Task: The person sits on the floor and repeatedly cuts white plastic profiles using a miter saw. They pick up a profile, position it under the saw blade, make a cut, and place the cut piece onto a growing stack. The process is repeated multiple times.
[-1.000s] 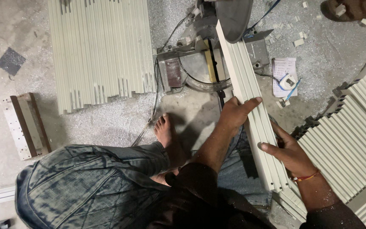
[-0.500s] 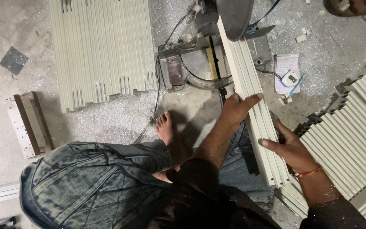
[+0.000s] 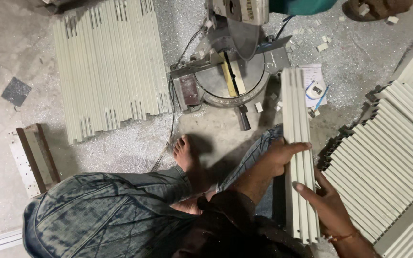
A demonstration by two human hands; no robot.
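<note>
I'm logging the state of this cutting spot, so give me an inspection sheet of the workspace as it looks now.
Surface: concrete floor, dusted with pale shavings near the saw.
Job's things: bundle of pale profile strips, held lengthwise beside the mitre saw.
Clutter: small offcuts; paper sheet; wooden block.
Hands: left hand on the bundle's left side, right hand on its right side.
Cables: black cord trailing from the saw past a bare foot.
Surroundings: strips laid flat at left; stacked strips at right.
</note>
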